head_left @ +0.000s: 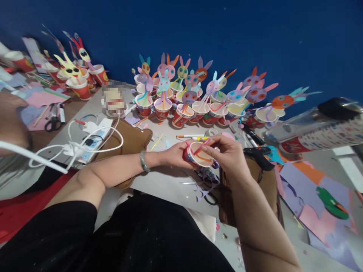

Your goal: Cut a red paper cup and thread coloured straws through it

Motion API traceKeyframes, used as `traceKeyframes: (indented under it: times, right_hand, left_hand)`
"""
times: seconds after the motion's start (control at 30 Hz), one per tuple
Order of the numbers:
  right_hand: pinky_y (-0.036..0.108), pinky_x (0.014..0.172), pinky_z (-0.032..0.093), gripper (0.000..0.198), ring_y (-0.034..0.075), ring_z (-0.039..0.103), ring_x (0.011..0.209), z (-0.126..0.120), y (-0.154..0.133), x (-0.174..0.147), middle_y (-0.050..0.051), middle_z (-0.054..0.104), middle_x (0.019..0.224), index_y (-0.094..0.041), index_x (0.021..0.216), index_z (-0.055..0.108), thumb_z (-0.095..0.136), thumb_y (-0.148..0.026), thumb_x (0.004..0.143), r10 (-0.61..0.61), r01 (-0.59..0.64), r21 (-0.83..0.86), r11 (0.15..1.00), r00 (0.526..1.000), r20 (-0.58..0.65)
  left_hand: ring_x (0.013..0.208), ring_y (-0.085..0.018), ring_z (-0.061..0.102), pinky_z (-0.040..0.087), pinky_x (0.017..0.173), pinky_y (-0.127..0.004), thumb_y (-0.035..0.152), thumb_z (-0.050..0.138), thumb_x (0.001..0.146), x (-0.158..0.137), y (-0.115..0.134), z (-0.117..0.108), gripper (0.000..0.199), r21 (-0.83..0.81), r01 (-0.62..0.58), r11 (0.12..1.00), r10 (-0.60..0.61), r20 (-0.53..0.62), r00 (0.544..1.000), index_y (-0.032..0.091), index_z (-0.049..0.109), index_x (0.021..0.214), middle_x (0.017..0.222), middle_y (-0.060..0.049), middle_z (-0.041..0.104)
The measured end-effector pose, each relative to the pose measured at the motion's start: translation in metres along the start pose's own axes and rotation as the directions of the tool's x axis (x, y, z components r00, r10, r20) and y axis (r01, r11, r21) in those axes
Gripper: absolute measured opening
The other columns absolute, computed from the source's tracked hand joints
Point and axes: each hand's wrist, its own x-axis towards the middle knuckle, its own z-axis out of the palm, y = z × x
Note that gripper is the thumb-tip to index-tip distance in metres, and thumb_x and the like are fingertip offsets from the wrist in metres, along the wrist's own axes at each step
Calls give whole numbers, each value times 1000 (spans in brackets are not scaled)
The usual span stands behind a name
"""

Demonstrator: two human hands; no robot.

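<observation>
My left hand (pixel 179 155) is wrapped round a red and white paper cup (pixel 203 161), which tilts toward me. Inside the cup an orange strip lies along the inner wall. My right hand (pixel 227 151) pinches a pink strip (pixel 200 148) at the cup's rim; one bent end of it pokes up beside the left fingers. Below the cup lie purple paper scraps (pixel 202 193) and black-handled scissors (pixel 210 197). Just beyond it, a marker (pixel 190 136) rests on the table.
Several finished cups with rabbit-faced figures (pixel 189 99) stand along the blue wall. A power strip (pixel 95 141) with white cables is at left. At right are a glue gun (pixel 259 156), a clear tube of cups (pixel 320 124) and coloured paper sheets (pixel 300 181).
</observation>
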Motion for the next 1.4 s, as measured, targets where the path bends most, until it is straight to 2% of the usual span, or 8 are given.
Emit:
traceKeyframes:
  times: [0.17, 0.43, 0.7, 0.93, 1.07, 1.17, 1.27, 1.4]
  right_hand:
    - [31, 60, 51, 23, 17, 61, 64, 1, 0, -1, 2, 68, 69, -21, 71, 68, 84, -37, 75, -41, 42, -45, 998, 999, 13]
    - [30, 64, 50, 12, 16, 60, 64, 8, -9, -8, 0, 66, 70, -22, 75, 66, 76, -26, 80, -159, 143, -250, 958, 986, -47]
    - [30, 65, 52, 10, 16, 63, 64, 7, -6, -7, 1, 70, 71, -21, 77, 69, 75, -28, 82, -141, 128, -200, 971, 989, -52]
    - [33, 69, 55, 18, 18, 66, 66, 7, -4, -8, 2, 72, 72, -21, 76, 72, 78, -37, 83, -106, 90, -179, 980, 991, -80]
    - [38, 80, 59, 46, 23, 74, 84, 4, 3, -6, 7, 79, 96, -23, 110, 74, 67, -63, 88, -33, 39, 40, 998, 987, -155]
    - [42, 87, 60, 61, 25, 75, 95, 0, 8, -3, 10, 78, 109, -25, 124, 69, 56, -75, 89, -4, 28, 137, 990, 984, -176]
    - [45, 91, 59, 70, 28, 74, 103, -1, 13, 0, 12, 75, 117, -26, 129, 64, 70, -74, 79, 22, -7, 123, 992, 993, -120]
    - [44, 91, 59, 75, 27, 72, 104, 5, 17, 1, 11, 73, 119, -25, 127, 62, 88, -61, 67, 34, -36, 65, 997, 999, 25]
  left_hand:
    - [114, -26, 67, 51, 104, -38, 29, 92, 62, -1, -7, 0, 64, 49, -46, 998, 45, 24, 999, 15, 67, 120, 122, -12, 69]
    - [126, -30, 62, 48, 109, -40, 32, 94, 58, -2, -10, -4, 79, 175, -79, 981, 78, 13, 997, 18, 65, 130, 135, -15, 64]
    - [117, -26, 66, 51, 104, -38, 29, 93, 61, -4, -11, -1, 76, 42, -15, 999, 16, -9, 1000, 16, 63, 130, 128, -14, 68]
    - [120, -27, 65, 48, 109, -41, 29, 95, 56, -2, -2, 0, 76, 35, 14, 999, -13, -31, 999, 16, 67, 126, 129, -14, 69]
    - [113, -26, 68, 49, 108, -42, 32, 94, 58, -1, 16, -1, 62, 13, 59, 998, -58, -99, 993, 13, 71, 114, 119, -14, 73]
    - [102, -24, 70, 55, 95, -40, 39, 89, 68, 1, 25, -5, 54, -106, 124, 987, -139, -151, 979, 13, 71, 112, 111, -14, 75]
    - [89, -22, 70, 57, 83, -37, 41, 92, 63, 4, 23, -11, 59, -214, 154, 965, -198, -205, 958, 12, 70, 110, 100, -12, 75]
    - [102, -23, 69, 55, 90, -36, 37, 92, 63, 7, 14, -18, 63, -260, 79, 962, -146, -248, 958, 13, 67, 115, 110, -13, 74]
